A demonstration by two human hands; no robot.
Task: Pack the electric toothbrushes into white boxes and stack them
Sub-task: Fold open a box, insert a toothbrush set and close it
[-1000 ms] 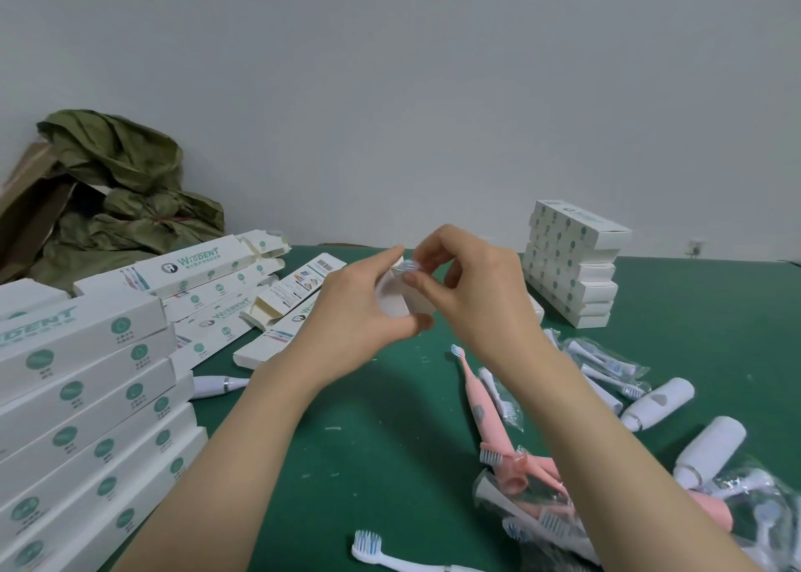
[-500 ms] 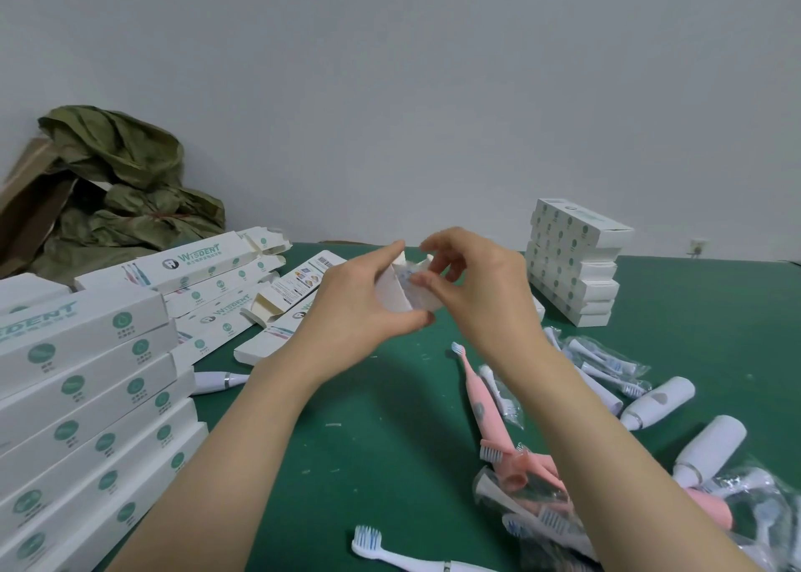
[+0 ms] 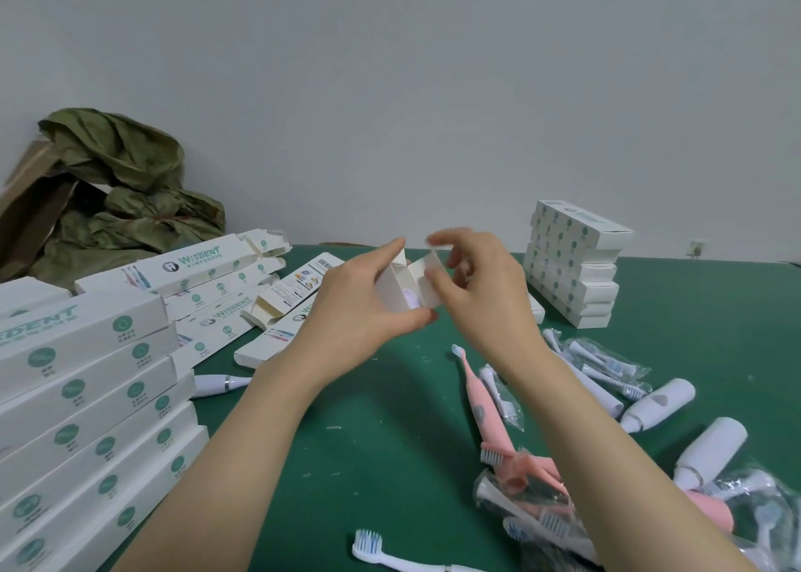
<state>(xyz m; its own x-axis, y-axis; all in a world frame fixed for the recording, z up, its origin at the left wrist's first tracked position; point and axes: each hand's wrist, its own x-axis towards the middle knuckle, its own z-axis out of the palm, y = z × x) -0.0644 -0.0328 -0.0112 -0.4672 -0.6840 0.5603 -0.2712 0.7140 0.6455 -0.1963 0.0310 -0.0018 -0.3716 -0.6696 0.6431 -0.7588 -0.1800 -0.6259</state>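
I work in a packing room. My green table [image 3: 390,463] is covered with piles of white boxes [image 3: 86,398], loose toothbrushes [image 3: 474,398] and brush heads [image 3: 607,363] in clear bags. A bare gray wall [image 3: 390,116] stands behind it, like a small workshop.

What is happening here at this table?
A person is packing electric toothbrushes. The left hand holds a white box above the green table, and the right hand pinches its open end flap. Something pale sits inside. More closed boxes are stacked at the left, with a smaller pile at the far right. On the right lie loose toothbrushes and bagged brush heads, not yet packed.
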